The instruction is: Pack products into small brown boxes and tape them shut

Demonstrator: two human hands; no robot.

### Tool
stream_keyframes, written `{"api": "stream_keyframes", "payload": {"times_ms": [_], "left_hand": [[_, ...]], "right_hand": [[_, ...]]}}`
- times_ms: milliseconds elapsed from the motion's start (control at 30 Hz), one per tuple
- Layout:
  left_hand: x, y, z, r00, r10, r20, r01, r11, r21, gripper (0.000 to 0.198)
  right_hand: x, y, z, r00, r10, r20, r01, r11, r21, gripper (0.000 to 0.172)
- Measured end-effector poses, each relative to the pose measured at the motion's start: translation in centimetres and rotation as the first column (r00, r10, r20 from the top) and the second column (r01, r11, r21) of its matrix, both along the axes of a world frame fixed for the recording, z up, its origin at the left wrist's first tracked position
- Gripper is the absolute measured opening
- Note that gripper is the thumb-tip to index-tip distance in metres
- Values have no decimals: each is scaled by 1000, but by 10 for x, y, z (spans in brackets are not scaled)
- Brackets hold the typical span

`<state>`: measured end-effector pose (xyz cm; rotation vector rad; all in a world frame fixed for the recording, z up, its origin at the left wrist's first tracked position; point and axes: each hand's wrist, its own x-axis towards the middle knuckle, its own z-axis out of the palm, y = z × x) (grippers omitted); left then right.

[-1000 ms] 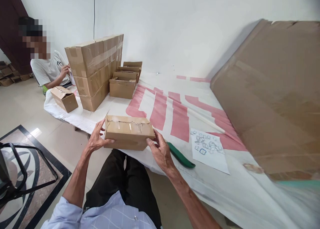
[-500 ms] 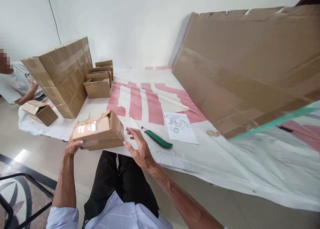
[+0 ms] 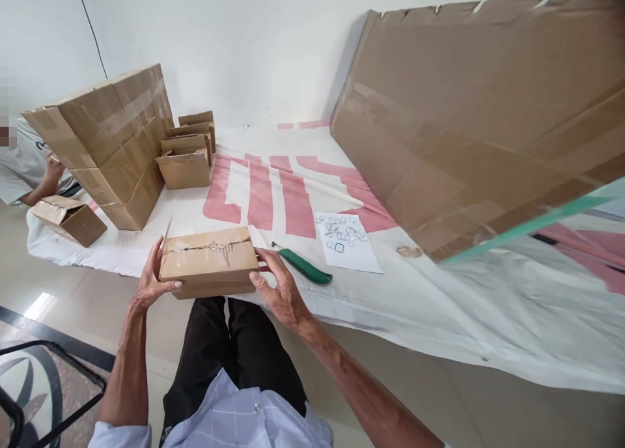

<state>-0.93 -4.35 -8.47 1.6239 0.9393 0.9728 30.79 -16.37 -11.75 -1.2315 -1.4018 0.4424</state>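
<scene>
A small cardboard box (image 3: 209,266) lies level at the near edge of the cloth-covered table, its top seam torn and covered with clear tape. My left hand (image 3: 153,280) grips its left end, thumb on the front face, beside a thin flap that sticks up. At the right end, my right hand (image 3: 283,292) holds the box with its thumb at the front corner and fingers against the side. Just right of that hand lies a green-handled utility knife (image 3: 307,267), its blade tip toward the box. A paper with pen sketches (image 3: 347,243) is beyond the knife.
Taped cardboard boxes (image 3: 112,142) are stacked at the left, with several open small boxes (image 3: 183,168) beside them. Another small box (image 3: 68,220) sits near the left edge. A large cardboard sheet (image 3: 478,109) leans at the right. Another person's hand (image 3: 53,168) shows behind the stack.
The box has been turned and now shows its torn, taped seam on top. My right hand, open and apart before, now grips its right end. The view has shifted slightly.
</scene>
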Motion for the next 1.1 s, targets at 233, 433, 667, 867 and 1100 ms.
{"api": "stream_keyframes", "payload": {"times_ms": [233, 433, 667, 867, 1100], "left_hand": [[18, -13, 2, 997, -60, 57, 59, 998, 22, 80], [25, -19, 20, 999, -38, -13, 38, 999, 9, 49], [27, -26, 32, 987, -90, -133, 97, 994, 44, 42], [28, -28, 31, 972, -67, -223, 91, 991, 98, 59], [31, -37, 18, 978, -5, -209, 33, 991, 132, 60]], "right_hand": [[24, 10, 9, 994, -84, 69, 83, 996, 25, 42], [33, 19, 22, 987, -61, 151, 56, 998, 41, 25], [37, 15, 32, 970, -13, 243, 10, 1000, 14, 17], [77, 12, 11, 851, -96, 517, 212, 962, -170, 25], [110, 1, -49, 604, 43, 796, 452, 803, -387, 20]]}}
